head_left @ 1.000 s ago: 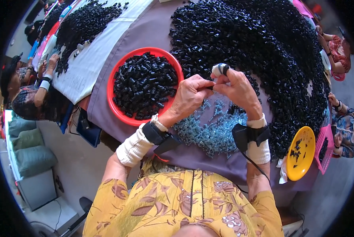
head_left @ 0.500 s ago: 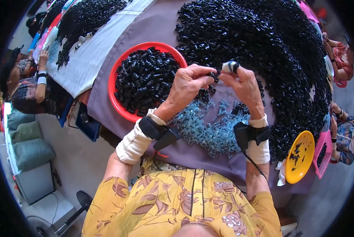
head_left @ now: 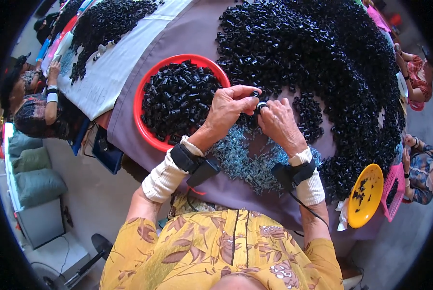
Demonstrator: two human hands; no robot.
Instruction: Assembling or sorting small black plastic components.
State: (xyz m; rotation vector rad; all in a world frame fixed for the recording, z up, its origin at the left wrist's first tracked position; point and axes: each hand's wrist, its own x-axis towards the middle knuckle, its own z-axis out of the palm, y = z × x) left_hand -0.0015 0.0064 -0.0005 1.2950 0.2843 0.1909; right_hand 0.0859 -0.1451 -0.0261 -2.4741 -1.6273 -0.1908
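Note:
My left hand (head_left: 231,108) and my right hand (head_left: 278,123) meet over the purple table cloth (head_left: 187,34). Between their fingertips they pinch one small black cylindrical part (head_left: 260,105) with a pale ring at its end. A red round tray (head_left: 144,130) full of the same black parts lies just left of my left hand. A patch of small blue-grey springs (head_left: 245,157) lies under my wrists. A large heap of loose black parts (head_left: 318,53) spreads behind and to the right of my hands.
A yellow plate (head_left: 366,195) and a pink basket (head_left: 394,186) sit at the right table edge. Other people sit at the left (head_left: 32,104) and right (head_left: 422,166) sides. A white cloth (head_left: 115,63) holds another black pile at the far left.
Both hands have dropped slightly toward me with the small part still between them. The fingers have closed more tightly around it.

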